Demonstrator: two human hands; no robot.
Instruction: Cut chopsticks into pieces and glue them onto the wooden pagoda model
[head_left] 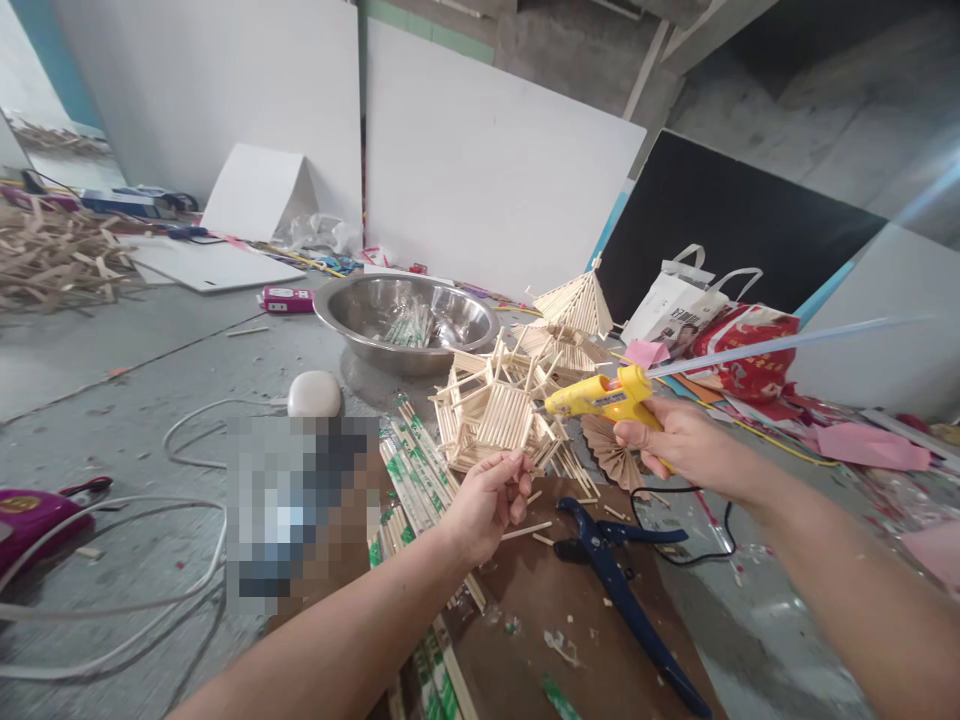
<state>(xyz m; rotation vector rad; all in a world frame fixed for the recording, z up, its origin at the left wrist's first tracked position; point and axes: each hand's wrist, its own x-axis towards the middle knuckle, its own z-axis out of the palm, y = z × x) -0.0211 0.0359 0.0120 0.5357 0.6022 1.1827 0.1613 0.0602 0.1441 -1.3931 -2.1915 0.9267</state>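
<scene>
My right hand is wrapped round a yellow hot glue gun with a long clear glue stick poking out behind. Its nozzle points left at a model built of thin wooden sticks. My left hand pinches the lower front edge of that stick model, fingers closed on a stick. The model stands on the grey floor at the far edge of a brown board.
Blue-handled cutters lie on the board under my right hand. Wrapped chopsticks lie left of the model. A steel bowl sits behind, a white round object and cables to the left, bags at right.
</scene>
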